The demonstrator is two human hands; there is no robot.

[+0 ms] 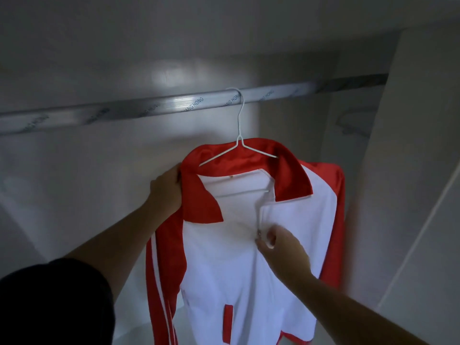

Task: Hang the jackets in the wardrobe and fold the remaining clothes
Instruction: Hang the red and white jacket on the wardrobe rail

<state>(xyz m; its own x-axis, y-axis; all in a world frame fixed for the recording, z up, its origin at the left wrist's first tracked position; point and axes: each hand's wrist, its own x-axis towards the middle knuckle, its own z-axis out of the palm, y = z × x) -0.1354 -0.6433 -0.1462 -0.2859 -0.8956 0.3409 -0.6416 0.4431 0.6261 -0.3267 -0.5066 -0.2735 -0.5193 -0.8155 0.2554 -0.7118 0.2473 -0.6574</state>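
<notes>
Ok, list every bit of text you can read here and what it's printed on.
"ANG HONG": on the wardrobe rail, its start lost in glare.
"NG HONG": same rail, partly crossed by the hanger.
Other prints along the rail: too blurred to read.
Jacket: no text visible.

wardrobe rail | blue print, repeated | reads "…ANG HONG"

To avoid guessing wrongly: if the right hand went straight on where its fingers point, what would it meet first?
Probably the zipper pull on the white front of the jacket: the right hand points up and left at it. Blur hides whether they touch.
</notes>
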